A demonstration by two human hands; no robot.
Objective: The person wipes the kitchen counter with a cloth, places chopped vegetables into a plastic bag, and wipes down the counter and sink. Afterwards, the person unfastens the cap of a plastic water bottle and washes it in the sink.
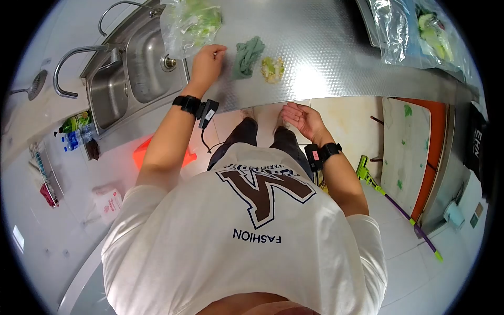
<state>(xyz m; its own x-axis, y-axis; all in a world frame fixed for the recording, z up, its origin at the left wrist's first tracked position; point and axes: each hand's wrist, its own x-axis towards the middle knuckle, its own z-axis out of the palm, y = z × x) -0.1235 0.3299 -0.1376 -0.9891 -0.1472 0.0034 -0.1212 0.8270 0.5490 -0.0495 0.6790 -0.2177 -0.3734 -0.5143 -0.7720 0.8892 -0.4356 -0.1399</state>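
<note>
My left hand (207, 67) is over the steel counter with its fingers curled in. Whatever it may hold is hidden. Right beside it lies a clear plastic bag (190, 23) with pale green leafy vegetables inside. A crumpled grey-green cloth (248, 56) rests just right of that hand. Next to the cloth is a small heap of yellow-green vegetable scraps (272, 70). My right hand (303, 121) hangs just in front of the counter edge, palm turned up, fingers stretched out and nothing in it.
At the left is a double steel sink (148, 63) with a curved tap (79, 51). Another plastic bag (420, 34) holding greens sits at the counter's far right. A red-orange plastic container (143, 152), a green-and-purple mop (396, 206) and an orange-edged board (405, 152) are below.
</note>
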